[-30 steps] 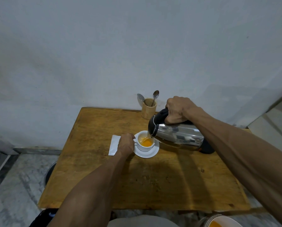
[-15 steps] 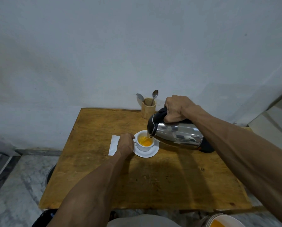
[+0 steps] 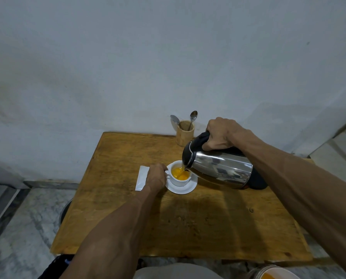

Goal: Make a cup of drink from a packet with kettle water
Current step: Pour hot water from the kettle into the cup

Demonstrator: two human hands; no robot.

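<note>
A white cup with orange liquid stands on a white saucer in the middle of the wooden table. My left hand holds the cup at its handle side. My right hand grips the black handle of a steel kettle, which is tipped left with its spout over the cup. A thin stream runs from the spout into the cup. A white packet lies flat on the table just left of my left hand.
A wooden holder with two spoons stands at the table's back edge by the wall. A round container with orange contents sits at the bottom right below the table. Marble floor lies to the left.
The kettle keeps pouring, and the orange liquid in the cup has risen a little. Both hands stay where they were.
</note>
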